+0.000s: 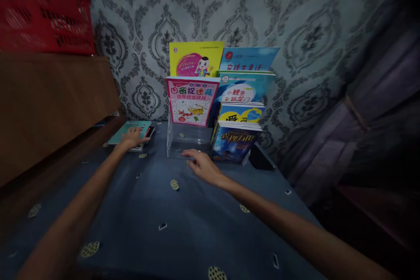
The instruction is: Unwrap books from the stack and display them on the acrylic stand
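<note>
My left hand (pixel 131 137) rests on a small stack of books, topped by a teal book (pixel 143 127), at the left of the table; its fingers are spread. My right hand (pixel 204 166) hovers by the front of a clear acrylic book rack (pixel 169 140), fingers partly extended, with nothing seen in them. In the rack's left column stand a pink picture book (pixel 193 100) and, behind it, a yellow book (pixel 197 59). The right column holds a dark blue book (pixel 234 142) in front, a yellow-and-blue book (pixel 241 113), a teal-blue book (pixel 246 87) and a blue book (pixel 251 57).
A dark blue patterned cloth (pixel 183 236) covers the table. A flat black object (pixel 261 158) lies right of the rack. At left a brown wooden cabinet (pixel 55 100) carries a red plastic basket (pixel 46 13). Patterned wallpaper (pixel 141 30) is behind, a purple curtain (pixel 337 140) at right.
</note>
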Available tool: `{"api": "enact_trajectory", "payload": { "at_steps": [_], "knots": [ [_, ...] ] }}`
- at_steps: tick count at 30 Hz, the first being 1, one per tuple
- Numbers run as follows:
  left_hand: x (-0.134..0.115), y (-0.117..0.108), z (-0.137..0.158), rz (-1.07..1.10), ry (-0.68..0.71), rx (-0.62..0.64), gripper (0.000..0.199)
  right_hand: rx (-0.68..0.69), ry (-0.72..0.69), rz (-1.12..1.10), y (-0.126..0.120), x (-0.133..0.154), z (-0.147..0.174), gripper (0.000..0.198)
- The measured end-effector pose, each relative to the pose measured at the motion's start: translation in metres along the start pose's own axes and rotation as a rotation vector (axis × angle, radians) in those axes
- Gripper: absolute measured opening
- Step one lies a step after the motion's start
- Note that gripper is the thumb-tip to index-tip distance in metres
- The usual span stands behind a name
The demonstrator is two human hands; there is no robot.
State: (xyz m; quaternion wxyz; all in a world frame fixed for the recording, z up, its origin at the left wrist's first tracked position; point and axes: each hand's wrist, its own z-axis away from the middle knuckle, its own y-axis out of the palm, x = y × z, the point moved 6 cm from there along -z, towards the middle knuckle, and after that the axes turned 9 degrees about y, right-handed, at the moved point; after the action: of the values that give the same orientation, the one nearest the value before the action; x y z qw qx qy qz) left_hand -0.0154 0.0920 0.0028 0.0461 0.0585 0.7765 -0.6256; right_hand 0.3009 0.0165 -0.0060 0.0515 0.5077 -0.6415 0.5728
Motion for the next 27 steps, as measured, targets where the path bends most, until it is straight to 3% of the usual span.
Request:
{"api": "enact_trajectory", "payload": {
  "at_steps": [4,8,11,19,27],
  "knots": [
    [0.017,0.023,0.016,-0.082,-0.008,0.115,0.086,0.051,0.104,-0.088,0.035,-0.017,0.015,0.033],
    [0.016,0.032,0.021,-0.169,0.031,0.119,0.074,0.054,0.201,-0.17,0.065,-0.036,0.02,0.033],
    [0.015,0.033,0.023,-0.202,0.047,0.095,0.063,0.007,0.183,-0.209,0.078,-0.046,0.027,0.031],
    [0.004,0.022,0.033,-0.303,0.083,0.038,0.05,-0.068,0.165,-0.268,0.075,-0.046,0.037,0.028],
    [-0.03,0.016,0.059,-0.39,0.107,0.077,0.039,-0.064,0.182,-0.311,0.074,-0.045,0.037,0.028]
  ]
}}
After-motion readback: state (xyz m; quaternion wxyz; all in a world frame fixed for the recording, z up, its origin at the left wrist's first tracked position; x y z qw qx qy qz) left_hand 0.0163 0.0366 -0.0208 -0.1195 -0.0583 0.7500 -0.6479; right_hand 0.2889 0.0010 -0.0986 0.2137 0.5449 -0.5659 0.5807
